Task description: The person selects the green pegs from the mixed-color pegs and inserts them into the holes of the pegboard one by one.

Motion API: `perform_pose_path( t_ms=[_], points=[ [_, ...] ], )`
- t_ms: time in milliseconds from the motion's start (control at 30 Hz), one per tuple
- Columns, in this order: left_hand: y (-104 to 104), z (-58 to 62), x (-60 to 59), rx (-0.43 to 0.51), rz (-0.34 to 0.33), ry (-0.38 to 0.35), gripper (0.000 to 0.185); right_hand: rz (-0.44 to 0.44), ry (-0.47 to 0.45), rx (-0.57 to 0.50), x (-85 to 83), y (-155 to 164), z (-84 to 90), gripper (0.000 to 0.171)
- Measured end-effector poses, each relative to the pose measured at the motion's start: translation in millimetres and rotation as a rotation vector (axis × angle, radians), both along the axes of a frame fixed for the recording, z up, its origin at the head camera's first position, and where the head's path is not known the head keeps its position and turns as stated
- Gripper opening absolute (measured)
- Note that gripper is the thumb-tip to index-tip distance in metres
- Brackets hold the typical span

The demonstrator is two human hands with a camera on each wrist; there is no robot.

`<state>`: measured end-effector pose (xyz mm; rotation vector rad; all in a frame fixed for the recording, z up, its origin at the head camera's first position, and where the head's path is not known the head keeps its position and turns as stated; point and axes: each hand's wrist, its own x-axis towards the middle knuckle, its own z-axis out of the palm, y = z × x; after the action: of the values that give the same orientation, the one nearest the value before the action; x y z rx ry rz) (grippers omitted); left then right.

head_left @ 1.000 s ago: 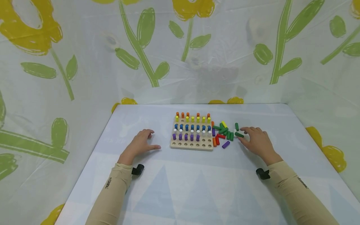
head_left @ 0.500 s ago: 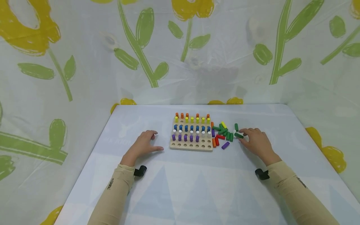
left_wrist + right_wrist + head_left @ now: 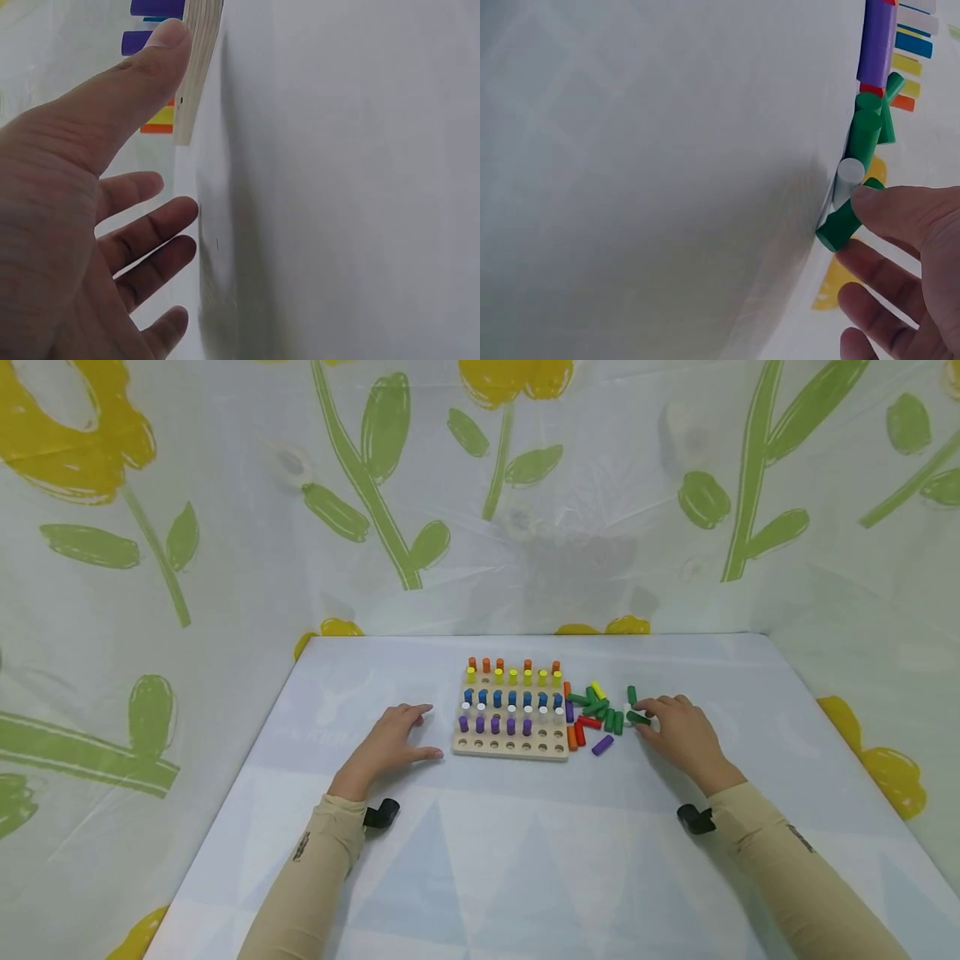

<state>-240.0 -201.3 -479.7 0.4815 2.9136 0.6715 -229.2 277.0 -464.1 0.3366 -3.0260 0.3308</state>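
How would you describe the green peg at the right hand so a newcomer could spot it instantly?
Find the pegboard on the table, then the loose pegs to its right. At their far right is the right hand, pinching one green peg between thumb and forefinger. That grip distinguishes it from other green pegs; colour, from the white peg beside it.

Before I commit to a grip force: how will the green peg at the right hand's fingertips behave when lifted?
The green peg is probably stiff, given its straight, crisp-edged shape. Its rounded sides suggest it may roll if dropped. Its smooth-looking surface might slip somewhat.
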Motion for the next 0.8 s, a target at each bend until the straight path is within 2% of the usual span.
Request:
perform_pose_path(
  t_ms=[433,800],
  points=[
    [7,-1.4,-1.1,-0.009,-0.023,0.001,0.091,-0.021,-0.057,-0.024,-3.3,-1,-3.5,0.032],
    [13,-3.7,-3.7,-0.003,-0.032,-0.011,0.089,-0.005,-0.053,-0.054,-1.9,-1,-0.3,0.026]
  ],
)
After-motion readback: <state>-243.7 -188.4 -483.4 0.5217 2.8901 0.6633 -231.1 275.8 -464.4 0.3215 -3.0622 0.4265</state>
